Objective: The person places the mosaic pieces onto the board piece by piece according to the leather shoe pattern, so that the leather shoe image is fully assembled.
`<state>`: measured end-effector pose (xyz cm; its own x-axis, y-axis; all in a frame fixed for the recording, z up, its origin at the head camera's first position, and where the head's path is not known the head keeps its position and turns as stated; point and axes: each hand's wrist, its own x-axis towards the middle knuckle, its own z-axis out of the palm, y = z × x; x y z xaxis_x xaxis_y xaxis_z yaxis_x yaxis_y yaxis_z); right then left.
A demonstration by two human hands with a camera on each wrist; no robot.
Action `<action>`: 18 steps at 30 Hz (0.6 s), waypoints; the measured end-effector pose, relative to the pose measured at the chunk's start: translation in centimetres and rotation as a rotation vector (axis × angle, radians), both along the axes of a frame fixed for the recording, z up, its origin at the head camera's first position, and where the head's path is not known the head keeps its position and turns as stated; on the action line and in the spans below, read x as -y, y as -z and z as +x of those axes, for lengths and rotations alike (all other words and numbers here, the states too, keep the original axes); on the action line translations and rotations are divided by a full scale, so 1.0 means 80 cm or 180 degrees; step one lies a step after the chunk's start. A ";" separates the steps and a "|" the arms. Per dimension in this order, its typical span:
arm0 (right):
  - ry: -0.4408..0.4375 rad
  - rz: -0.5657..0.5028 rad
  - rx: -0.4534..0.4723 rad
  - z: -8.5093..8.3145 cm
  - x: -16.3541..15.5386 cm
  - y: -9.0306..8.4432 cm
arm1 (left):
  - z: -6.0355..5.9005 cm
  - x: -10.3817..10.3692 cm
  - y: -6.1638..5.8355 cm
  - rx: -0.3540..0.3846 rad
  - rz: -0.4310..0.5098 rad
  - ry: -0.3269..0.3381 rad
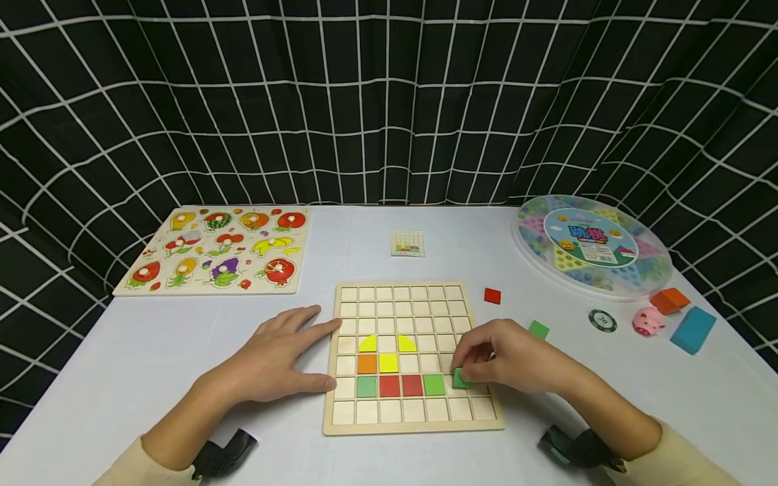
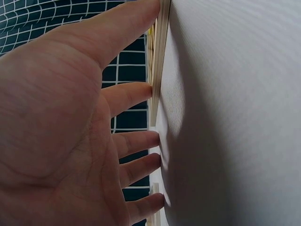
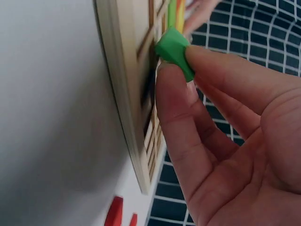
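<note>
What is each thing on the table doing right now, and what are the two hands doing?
Left hand: open, flat, fingers against the board's left edge.
Right hand: pinching a green tile.
Green tile: held over the board, tilted, not yet flat.
Grid board: flat on the table, partly filled.
Fruit puzzle: pieces in place.
Round box: lid on.
Red tile: loose on the table.

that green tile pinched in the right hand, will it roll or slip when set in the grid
The green tile looks flat and square-edged, so it should not roll. Two fingertips lift it, so it is probably light. It looks smooth, so it might slide on the wooden board.
</note>
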<state>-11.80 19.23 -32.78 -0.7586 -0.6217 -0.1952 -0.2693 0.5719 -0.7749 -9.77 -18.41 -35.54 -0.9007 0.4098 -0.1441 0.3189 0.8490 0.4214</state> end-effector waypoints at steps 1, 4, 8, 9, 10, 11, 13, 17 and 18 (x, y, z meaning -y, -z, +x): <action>-0.0006 0.0035 -0.0023 0.001 0.003 0.001 | 0.000 0.000 0.000 -0.0001 0.0000 0.0002; 0.0036 0.0111 -0.0090 0.003 0.010 0.004 | 0.000 0.000 0.000 -0.0010 -0.0007 0.0008; 0.0097 0.0234 -0.0288 0.005 0.016 0.007 | 0.000 0.001 0.000 -0.0024 -0.0020 0.0017; 0.0093 0.0270 -0.0351 0.006 0.017 0.008 | 0.000 0.001 0.000 -0.0027 -0.0021 0.0019; 0.0093 0.0309 -0.0420 0.007 0.018 0.008 | 0.000 0.001 0.000 -0.0029 -0.0021 0.0019; 0.0085 0.0330 -0.0471 0.008 0.019 0.008 | 0.000 0.001 0.000 -0.0033 -0.0022 0.0020; 0.0054 0.0353 -0.0539 0.010 0.019 0.008 | 0.000 0.001 0.000 -0.0036 -0.0017 0.0019; 0.0009 0.0283 -0.0588 0.010 0.010 0.005 | 0.001 0.001 0.000 -0.0032 0.0003 0.0025; 0.0006 0.0253 -0.0622 0.009 0.005 0.004 | 0.001 0.001 0.000 -0.0030 0.0006 0.0025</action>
